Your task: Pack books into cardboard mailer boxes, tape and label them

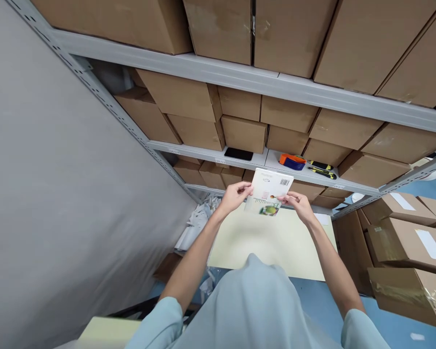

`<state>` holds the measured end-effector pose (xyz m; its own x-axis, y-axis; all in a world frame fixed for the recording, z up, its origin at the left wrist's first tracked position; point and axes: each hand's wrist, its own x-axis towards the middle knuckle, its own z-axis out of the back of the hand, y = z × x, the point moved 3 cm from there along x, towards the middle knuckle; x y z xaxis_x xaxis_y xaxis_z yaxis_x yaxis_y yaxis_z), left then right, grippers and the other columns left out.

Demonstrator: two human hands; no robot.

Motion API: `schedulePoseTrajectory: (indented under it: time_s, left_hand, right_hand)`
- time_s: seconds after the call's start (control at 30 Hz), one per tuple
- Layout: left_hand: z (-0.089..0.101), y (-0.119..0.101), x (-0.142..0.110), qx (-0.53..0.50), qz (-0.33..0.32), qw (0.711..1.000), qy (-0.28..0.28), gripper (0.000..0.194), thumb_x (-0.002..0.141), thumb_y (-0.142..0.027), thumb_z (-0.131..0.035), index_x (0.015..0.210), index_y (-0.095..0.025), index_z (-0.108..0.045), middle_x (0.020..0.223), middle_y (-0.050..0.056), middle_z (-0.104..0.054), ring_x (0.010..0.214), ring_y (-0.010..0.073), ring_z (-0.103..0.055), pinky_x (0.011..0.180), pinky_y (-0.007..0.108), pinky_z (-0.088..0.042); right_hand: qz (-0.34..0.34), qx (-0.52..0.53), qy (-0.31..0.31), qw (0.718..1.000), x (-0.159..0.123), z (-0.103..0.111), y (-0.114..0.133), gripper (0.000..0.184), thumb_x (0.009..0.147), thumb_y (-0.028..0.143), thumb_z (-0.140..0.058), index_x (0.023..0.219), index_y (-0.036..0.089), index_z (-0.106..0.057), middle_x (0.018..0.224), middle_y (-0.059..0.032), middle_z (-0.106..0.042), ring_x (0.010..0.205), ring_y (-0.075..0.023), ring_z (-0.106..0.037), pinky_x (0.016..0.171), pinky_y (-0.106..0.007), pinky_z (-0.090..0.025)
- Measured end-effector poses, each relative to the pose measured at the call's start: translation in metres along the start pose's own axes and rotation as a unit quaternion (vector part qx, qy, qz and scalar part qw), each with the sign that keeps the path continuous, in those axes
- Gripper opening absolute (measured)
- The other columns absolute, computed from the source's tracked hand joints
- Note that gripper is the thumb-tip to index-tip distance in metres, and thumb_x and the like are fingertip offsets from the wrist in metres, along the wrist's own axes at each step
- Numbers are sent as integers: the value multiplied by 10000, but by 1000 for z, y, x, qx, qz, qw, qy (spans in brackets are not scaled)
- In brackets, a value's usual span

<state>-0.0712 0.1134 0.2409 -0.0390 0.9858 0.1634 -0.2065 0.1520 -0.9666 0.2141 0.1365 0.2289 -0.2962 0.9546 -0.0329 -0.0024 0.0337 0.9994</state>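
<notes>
A thin white booklet (268,191), printed with a barcode, lettering and a green fruit picture, is held up in front of me. My left hand (237,196) pinches its left edge between thumb and fingers. On the opposite edge, my right hand (298,202) has a similar pinch, with the fingertips partly over the cover. Below the booklet lies a pale yellow board (269,242). Just beyond it, on the shelf, are a black phone-like slab (239,154), an orange and dark blue tape dispenser (292,161) and yellow-and-black utility knives (322,169).
Metal shelving (189,65) packed with cardboard boxes (241,133) spans the view ahead. A grey wall (58,184) closes off the left side. Taped cartons (407,242) are stacked at right on the blue floor (396,317). Crumpled white material (198,220) lies at left.
</notes>
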Motion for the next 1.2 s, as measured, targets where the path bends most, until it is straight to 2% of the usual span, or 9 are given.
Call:
schedulePoseTrajectory:
  time_s: [0.23,0.37,0.47,0.53,0.63,0.73,0.83,1.0,1.2]
  left_hand:
    - [-14,33,-5,10,119,993,-10,518,831,-685,-742,834,-168,-772,513,1,-617,428,110,-484,446,232,-352]
    - [-24,60,-26,18,168,985,-19,564,843,-724,-711,821,-161,-750,650,72,-752,440,114,-544,427,221,-371]
    - [-30,92,-64,14,234,971,-52,695,902,-810,-581,845,-141,-761,868,156,-831,583,170,-702,433,224,-430]
    - [-34,114,-98,8,283,956,-73,751,930,-828,-531,921,-125,-794,949,166,-841,715,217,-773,489,246,-516]
    - [-40,143,-153,-12,329,941,-76,653,860,-736,-723,1098,-137,-827,1052,131,-849,942,268,-807,714,311,-645]
    - [-48,167,-197,-75,351,930,-73,725,715,-506,-933,1320,-147,-759,1174,143,-835,1156,309,-782,984,399,-639]
    - [-53,187,-224,-125,374,913,-104,960,664,-373,-978,1514,-138,-599,1291,193,-795,1222,326,-764,1059,485,-616]
    - [-49,208,-226,-134,360,914,-132,885,652,-405,-999,1416,-111,-663,1317,210,-784,1234,347,-756,1095,518,-601]
    - [-19,245,-184,-68,323,933,-147,619,730,-230,-901,1332,-165,-769,1321,136,-796,1199,335,-755,1011,439,-630]
  right_hand:
    - [-89,-5,-12,996,6,-2,-44,710,714,864,-799,518,213,-592,492,-20,-586,461,-93,-390,480,-272,-280]
    - [-156,-7,7,988,-4,-4,-81,706,682,886,-800,584,204,-648,569,-56,-669,482,-106,-439,472,-271,-295]
    - [-183,-10,49,982,-31,-10,-116,678,778,867,-746,758,189,-742,821,-133,-804,600,-157,-584,509,-287,-383]
    - [-189,-9,71,979,-53,-15,-140,719,859,886,-635,913,185,-782,971,-156,-827,708,-191,-654,559,-302,-444]
    - [-197,-17,87,976,-84,-23,-176,860,926,920,-448,1184,174,-790,1013,-138,-817,800,-213,-672,628,-324,-491]
    - [-223,-40,103,969,-104,-35,-206,855,834,879,-652,1303,172,-754,922,-84,-793,777,-204,-637,672,-327,-501]
    - [-249,-23,125,960,-110,-47,-224,840,730,774,-828,1319,184,-727,909,-51,-775,794,-194,-637,727,-320,-508]
    - [-220,-53,129,966,-90,-60,-231,746,749,685,-833,1303,205,-695,766,31,-629,737,-166,-554,690,-288,-451]
    - [-190,-111,122,968,-38,-90,-244,624,765,620,-796,1223,218,-662,681,95,-443,650,-141,-397,643,-272,-360]
